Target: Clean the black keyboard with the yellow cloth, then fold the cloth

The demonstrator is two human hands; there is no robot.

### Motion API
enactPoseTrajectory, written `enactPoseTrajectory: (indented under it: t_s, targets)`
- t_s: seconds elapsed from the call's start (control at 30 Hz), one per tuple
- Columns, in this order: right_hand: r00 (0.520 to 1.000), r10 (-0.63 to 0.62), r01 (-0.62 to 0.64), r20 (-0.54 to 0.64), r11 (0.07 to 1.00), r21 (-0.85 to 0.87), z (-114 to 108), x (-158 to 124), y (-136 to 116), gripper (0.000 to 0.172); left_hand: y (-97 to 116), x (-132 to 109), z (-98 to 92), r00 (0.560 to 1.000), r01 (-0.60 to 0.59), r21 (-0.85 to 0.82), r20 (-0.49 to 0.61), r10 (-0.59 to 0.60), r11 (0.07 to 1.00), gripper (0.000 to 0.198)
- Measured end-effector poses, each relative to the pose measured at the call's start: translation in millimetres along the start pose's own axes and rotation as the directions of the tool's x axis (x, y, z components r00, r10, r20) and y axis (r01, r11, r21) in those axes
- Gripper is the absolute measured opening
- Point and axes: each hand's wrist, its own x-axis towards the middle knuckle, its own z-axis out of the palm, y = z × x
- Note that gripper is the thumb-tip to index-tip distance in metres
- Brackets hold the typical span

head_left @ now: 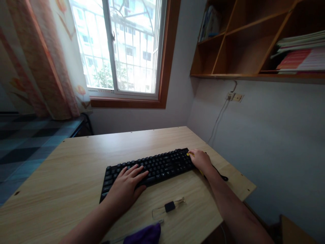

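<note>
A black keyboard lies at a slant across the wooden desk. My left hand rests on its left part, fingers stretched out over the keys, nothing held. At the keyboard's right end, my right hand is closed around a slim yellow tool. Its tip shows at my fingertips above the number keys, and more yellow shows below my palm; its exact kind is hidden. Nearer to me lies a small black block with thin wire loops, like a wire keycap puller. Beside it is a purple cloth-like thing, cut off by the frame.
The light wooden desk has bare surface left of and behind the keyboard. A black cable loop sticks out right of my wrist. A shelf with books hangs above on the right, and a checked bed stands left.
</note>
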Motion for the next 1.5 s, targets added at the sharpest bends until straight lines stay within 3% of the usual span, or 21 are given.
enactPoseTrajectory:
  t_s: [0.3, 0.53, 0.73, 1.0, 1.2, 1.5]
  targets:
    - [0.997, -0.056, 0.056, -0.053, 0.998, 0.010, 4, -2, -5, 0.031, -1, -1, 2.5, 1.000, -0.006, -0.035, -0.019, 0.006, 0.999, 0.045]
    - [0.996, -0.065, 0.066, 0.059, 0.998, -0.013, -1, -2, -10, 0.029, 0, 0, 1.8, 1.000, -0.002, -0.026, -0.013, 0.002, 1.000, 0.045]
    - [0.993, -0.113, 0.114, -0.041, 0.993, 0.018, 4, -6, -13, 0.031, 1, -1, 0.0, 1.000, -0.004, -0.035, -0.013, 0.004, 0.999, 0.044]
    - [0.987, -0.142, 0.145, 0.071, 0.989, -0.027, -3, -6, -20, 0.027, 0, -2, 3.2, 1.000, -0.004, -0.041, -0.030, 0.003, 0.999, 0.044]
    - [0.980, -0.201, 0.201, -0.016, 0.980, 0.013, 3, -10, -22, 0.030, 1, -3, 4.1, 1.000, 0.007, -0.041, -0.026, -0.008, 0.999, 0.045]
    - [0.961, -0.255, 0.264, 0.108, 0.962, -0.075, -9, -9, -37, 0.030, 1, -4, 6.6, 0.999, 0.006, -0.051, -0.044, -0.008, 0.999, 0.045]
